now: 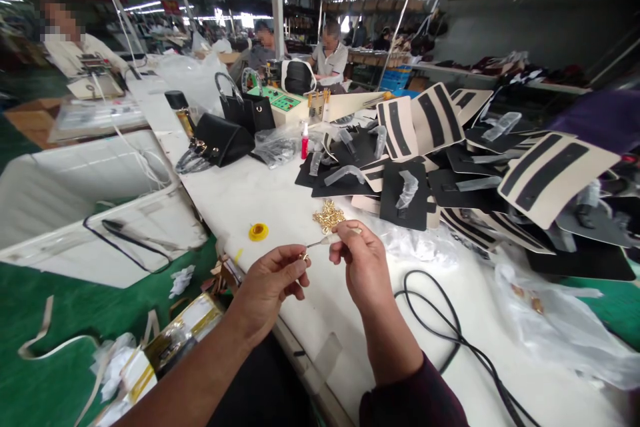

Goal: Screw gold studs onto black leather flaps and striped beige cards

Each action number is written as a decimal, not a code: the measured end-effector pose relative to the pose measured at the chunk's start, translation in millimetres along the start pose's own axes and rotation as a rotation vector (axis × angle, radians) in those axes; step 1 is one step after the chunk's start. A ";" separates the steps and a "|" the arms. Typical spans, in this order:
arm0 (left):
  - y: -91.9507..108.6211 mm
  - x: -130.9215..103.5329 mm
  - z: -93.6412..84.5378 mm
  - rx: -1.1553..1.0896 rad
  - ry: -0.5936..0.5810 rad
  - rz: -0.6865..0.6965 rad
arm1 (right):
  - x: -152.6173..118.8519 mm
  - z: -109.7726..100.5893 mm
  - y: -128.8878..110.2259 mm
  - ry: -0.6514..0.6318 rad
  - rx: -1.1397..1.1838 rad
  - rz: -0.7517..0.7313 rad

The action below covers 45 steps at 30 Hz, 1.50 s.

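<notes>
We stand at the near edge of a long white table (230, 207), its far right side heaped with black and cream panels (445, 187), some bearing plastic-wrapped straps. A black handbag (223, 140) sits well up the near edge, and a black cord (480, 352) loops to the right of our forearms. Our left hand (270, 283) and right hand (357, 260) meet above the table, inward from that edge. Between them and the panels lies a pile of gold fittings (329, 215); the yellow ring (259, 232) rests nearer the edge. Our right hand closes round the pale handle of a thin-shafted tool (327, 239), while our left pinches a tiny gold piece (304, 257) between thumb and fingers. The shaft's tip comes right up to the piece; we cannot tell whether it touches. To work well here, we would hold the shaft square to the piece, press lightly, and set our pinching fingertips out of the tip's path, staying over the white surface so a dropped piece is easily found.
</notes>
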<state>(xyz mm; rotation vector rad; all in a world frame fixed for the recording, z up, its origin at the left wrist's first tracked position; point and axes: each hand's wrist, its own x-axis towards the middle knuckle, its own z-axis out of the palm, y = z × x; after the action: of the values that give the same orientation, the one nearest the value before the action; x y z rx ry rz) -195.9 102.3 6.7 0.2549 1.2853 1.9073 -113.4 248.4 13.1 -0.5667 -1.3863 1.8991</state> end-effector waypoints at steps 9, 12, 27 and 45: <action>-4.4 1.5 -2.8 -0.026 0.010 0.014 | 1.5 -2.0 -0.8 0.022 -0.007 0.007; -3.1 2.8 -0.7 -0.035 0.055 0.014 | 1.2 -1.4 -1.3 0.019 -0.012 0.010; -4.4 2.6 1.5 -0.130 0.049 0.012 | -3.1 3.3 0.6 -0.033 0.023 0.032; -2.1 0.0 6.9 -0.210 0.021 -0.052 | -3.8 4.5 -0.5 -0.039 0.033 0.023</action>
<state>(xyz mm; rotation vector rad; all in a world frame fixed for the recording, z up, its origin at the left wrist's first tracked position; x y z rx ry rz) -191.0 107.4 8.1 0.0928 1.0833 1.9867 -113.9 242.7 14.9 -0.5344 -1.3758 1.9569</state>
